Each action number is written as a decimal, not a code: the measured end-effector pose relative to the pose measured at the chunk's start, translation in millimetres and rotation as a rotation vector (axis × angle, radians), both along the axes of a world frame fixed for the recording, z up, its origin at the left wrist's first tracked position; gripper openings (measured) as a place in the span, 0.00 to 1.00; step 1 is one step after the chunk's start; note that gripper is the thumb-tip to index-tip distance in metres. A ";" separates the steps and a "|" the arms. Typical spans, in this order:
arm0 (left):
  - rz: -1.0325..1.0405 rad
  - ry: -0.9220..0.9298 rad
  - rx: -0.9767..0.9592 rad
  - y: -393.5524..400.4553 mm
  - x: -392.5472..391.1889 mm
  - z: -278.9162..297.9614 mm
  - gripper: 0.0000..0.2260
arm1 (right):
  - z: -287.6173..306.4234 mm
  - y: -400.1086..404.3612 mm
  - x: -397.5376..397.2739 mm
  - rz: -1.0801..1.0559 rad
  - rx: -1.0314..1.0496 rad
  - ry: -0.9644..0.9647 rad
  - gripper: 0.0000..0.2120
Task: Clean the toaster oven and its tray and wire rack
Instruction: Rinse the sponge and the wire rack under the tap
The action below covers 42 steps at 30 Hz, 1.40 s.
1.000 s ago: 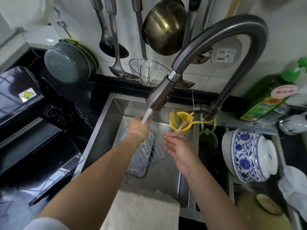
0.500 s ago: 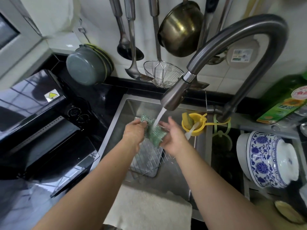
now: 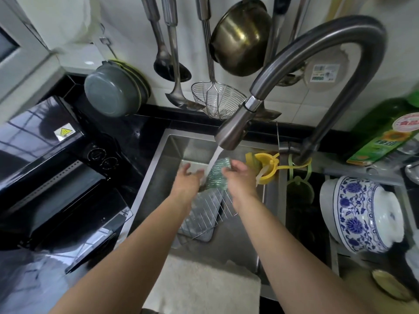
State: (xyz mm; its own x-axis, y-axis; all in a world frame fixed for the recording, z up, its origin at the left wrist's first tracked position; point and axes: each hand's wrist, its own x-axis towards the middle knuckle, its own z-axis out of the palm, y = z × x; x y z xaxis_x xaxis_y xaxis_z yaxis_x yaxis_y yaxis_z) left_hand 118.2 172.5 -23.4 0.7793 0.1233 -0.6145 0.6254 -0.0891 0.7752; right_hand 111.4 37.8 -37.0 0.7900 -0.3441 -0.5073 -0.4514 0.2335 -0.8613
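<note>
Between my two hands, under the running water [image 3: 214, 158], is a green scouring cloth [image 3: 218, 176]. My right hand [image 3: 239, 177] grips its upper end with curled fingers. The spread fingers of my left hand [image 3: 188, 181] lie against its lower left side. Below them in the steel sink [image 3: 158, 177], the wire rack [image 3: 212, 210] lies on the grey tray [image 3: 199, 230]. The black toaster oven [image 3: 56, 177] stands on the counter to the left, its glass door [image 3: 97, 241] hanging open.
The curved faucet [image 3: 317, 53] arches over the sink. Ladles, a mesh skimmer [image 3: 215, 100] and a brass pot [image 3: 240, 37] hang on the wall behind. A yellow holder [image 3: 265, 168], a blue-and-white lidded pot [image 3: 362, 214] and a green bottle [image 3: 385, 137] stand at the right. A beige towel [image 3: 204, 284] covers the sink's front edge.
A second ago only my left hand held the cloth under the water and my right hand was apart. My right hand has come in and gripped the cloth; my left fingers have loosened.
</note>
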 end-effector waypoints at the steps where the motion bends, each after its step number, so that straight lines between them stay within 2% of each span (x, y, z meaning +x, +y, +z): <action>1: 0.004 0.058 -0.174 -6.7 -1.5 0.2 0.14 | 4.5 7.1 -3.8 0.072 -0.072 -0.045 0.12; 3: 0.077 0.198 -0.459 -17.6 -3.1 2.1 0.21 | 11.1 15.6 -11.1 0.191 -0.186 -0.090 0.13; 4: 0.096 0.229 -0.512 -19.8 -2.3 -2.6 0.23 | 13.6 15.1 -13.6 0.232 -0.193 -0.091 0.13; 8: 0.172 0.279 -0.615 -23.7 -0.6 -12.4 0.26 | 29.0 -23.0 -16.2 0.230 0.017 -0.079 0.10; 13: 0.347 0.269 -0.698 -23.3 6.5 -13.5 0.21 | 30.2 -75.8 -12.7 0.051 -0.162 -0.069 0.07; 19: 0.149 0.181 -0.591 -21.7 9.2 -5.8 0.05 | 17.6 -69.8 -15.0 0.134 -0.290 0.012 0.11; 24: 0.124 0.131 -0.450 -30.0 12.3 -3.3 0.09 | 22.7 -69.2 -12.8 0.295 -0.497 0.003 0.12; 27: 0.093 0.067 -0.014 -41.7 21.6 -7.6 0.04 | 25.1 -73.3 -4.8 0.375 -0.699 -0.050 0.11; 28: 0.060 0.072 0.062 -42.5 24.0 -5.6 0.04 | 25.9 -74.2 -2.4 0.404 -0.765 -0.058 0.10; 29: 0.028 0.119 0.056 -40.7 26.4 -4.1 0.12 | 25.8 -75.8 0.0 0.445 -0.851 -0.069 0.09; 31: 0.047 0.283 -0.249 -35.1 31.2 0.7 0.25 | 24.7 -81.1 5.3 0.616 -1.140 -0.124 0.10; 33: 0.035 0.322 -0.427 -29.8 29.9 4.1 0.22 | 23.5 -88.0 12.3 0.860 -1.474 -0.137 0.15; 35: 0.006 0.273 -0.379 -28.3 26.7 0.2 0.14 | 26.3 -94.9 23.0 1.016 -1.680 -0.085 0.21; 36: 0.036 0.240 -0.365 -27.6 24.2 -1.2 0.15 | 28.2 -99.4 29.3 1.053 -1.754 -0.047 0.22; 38: 0.153 0.211 -0.442 -26.4 20.8 -1.5 0.17 | 33.0 -112.4 40.4 1.121 -1.913 0.086 0.24; 42: 0.301 0.232 -0.592 -21.8 13.1 2.9 0.10 | 38.7 -136.3 50.1 1.226 -2.144 0.373 0.28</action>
